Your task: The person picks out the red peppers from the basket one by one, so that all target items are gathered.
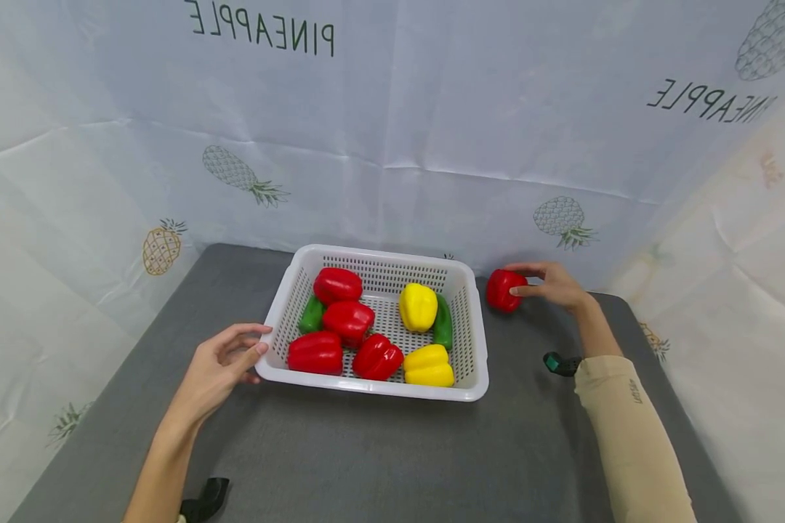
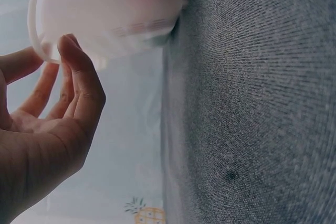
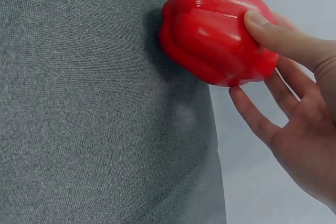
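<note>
A white plastic basket [image 1: 379, 391] with slotted walls stands on the grey table. My left hand [image 1: 219, 367] pinches its rim at the left front corner; in the left wrist view, the thumb and fingers [image 2: 79, 72] meet at the basket's edge [image 2: 37, 19]. To the right of the basket, my right hand [image 1: 549, 285] holds a red bell pepper [image 1: 502, 292]. The right wrist view has this glossy pepper [image 3: 210, 35] between thumb and fingers, its lobed end close to the cloth. Inside the basket lie several red bell peppers [image 1: 348, 322] and two yellow bell peppers [image 1: 419, 307].
Two green vegetables [image 1: 443, 323] also lie in the basket, one at each side, partly hidden by peppers. A pale curtain [image 1: 392, 211] printed with pineapples hangs right behind the table [image 1: 392, 457]. Dark wrist-worn devices [image 1: 206, 500] show at both forearms.
</note>
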Motion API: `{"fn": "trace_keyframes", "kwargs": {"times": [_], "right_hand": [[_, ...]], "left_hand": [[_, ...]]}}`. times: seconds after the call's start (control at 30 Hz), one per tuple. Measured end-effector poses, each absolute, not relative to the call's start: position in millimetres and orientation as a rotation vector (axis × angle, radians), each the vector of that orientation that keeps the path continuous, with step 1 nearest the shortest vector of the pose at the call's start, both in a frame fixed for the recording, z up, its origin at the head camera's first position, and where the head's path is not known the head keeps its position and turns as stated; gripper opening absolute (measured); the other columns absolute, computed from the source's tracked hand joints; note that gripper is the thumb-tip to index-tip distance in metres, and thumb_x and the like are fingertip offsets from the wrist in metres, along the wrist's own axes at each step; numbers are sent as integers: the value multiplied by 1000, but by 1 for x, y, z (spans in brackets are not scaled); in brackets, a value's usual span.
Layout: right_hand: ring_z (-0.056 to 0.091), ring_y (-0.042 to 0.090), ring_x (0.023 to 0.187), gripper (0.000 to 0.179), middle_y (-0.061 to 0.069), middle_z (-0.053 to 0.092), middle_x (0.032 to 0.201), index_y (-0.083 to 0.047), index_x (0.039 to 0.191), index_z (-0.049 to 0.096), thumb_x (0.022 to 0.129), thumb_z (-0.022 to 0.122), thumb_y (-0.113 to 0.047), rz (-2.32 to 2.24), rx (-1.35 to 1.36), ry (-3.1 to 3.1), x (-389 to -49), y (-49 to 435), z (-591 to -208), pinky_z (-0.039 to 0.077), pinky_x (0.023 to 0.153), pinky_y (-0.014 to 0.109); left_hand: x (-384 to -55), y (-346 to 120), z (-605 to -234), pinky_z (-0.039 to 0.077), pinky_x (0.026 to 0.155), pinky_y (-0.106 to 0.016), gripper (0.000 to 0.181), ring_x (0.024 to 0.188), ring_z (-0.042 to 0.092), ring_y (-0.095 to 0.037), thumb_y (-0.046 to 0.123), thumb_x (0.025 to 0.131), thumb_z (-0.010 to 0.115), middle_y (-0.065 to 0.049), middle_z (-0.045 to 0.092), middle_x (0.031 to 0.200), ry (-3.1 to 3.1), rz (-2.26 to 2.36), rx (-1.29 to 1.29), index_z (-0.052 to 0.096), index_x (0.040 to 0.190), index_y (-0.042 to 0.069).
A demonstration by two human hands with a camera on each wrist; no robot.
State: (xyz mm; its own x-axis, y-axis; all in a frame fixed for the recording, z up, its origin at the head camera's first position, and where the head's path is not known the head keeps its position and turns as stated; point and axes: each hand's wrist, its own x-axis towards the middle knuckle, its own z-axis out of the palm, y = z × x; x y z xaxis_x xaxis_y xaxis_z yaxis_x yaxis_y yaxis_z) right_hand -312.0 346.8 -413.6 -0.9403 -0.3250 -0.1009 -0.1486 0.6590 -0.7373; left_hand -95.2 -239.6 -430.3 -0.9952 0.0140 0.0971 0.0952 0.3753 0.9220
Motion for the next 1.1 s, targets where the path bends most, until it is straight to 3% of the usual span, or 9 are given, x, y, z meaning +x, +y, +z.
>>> {"fn": "trace_keyframes", "kwargs": {"times": [0.1,0.37,0.7,0.93,1.1], "right_hand": [[45,46,149,55,26,56,157,-6,150,62,98,79,-15,-1149,-361,2650,-314,343,-414,35,124,74],[41,48,152,54,27,53,161,-6,152,60,101,76,-15,-1146,-345,2647,-317,339,-415,34,124,75],[38,50,155,54,27,50,162,-5,154,58,103,72,-14,-1121,-384,2639,-316,345,-414,28,126,78],[34,51,159,56,26,46,166,-6,156,55,105,71,-18,-1114,-359,2627,-317,344,-418,23,129,76],[32,51,161,60,26,44,168,-5,158,53,103,74,-16,-1164,-345,2602,-318,344,-421,23,130,75]], "left_hand": [[-95,-240,-431,65,66,-35,39,82,74,-7,14,103,74,-13,75,114,-2545,-1712,-97,64,139,2],[-95,-239,-431,65,66,-36,39,82,74,-6,15,104,74,-28,71,121,-2548,-1710,-85,64,139,2],[-96,-239,-430,65,66,-36,39,83,74,-6,16,104,74,-18,73,117,-2549,-1719,-77,64,139,2],[-96,-239,-430,65,66,-36,39,81,73,-7,16,104,74,-25,71,120,-2556,-1707,-74,64,139,2],[-96,-239,-431,65,66,-36,39,79,73,-9,16,104,74,-20,73,118,-2556,-1719,-70,64,139,2]]}}
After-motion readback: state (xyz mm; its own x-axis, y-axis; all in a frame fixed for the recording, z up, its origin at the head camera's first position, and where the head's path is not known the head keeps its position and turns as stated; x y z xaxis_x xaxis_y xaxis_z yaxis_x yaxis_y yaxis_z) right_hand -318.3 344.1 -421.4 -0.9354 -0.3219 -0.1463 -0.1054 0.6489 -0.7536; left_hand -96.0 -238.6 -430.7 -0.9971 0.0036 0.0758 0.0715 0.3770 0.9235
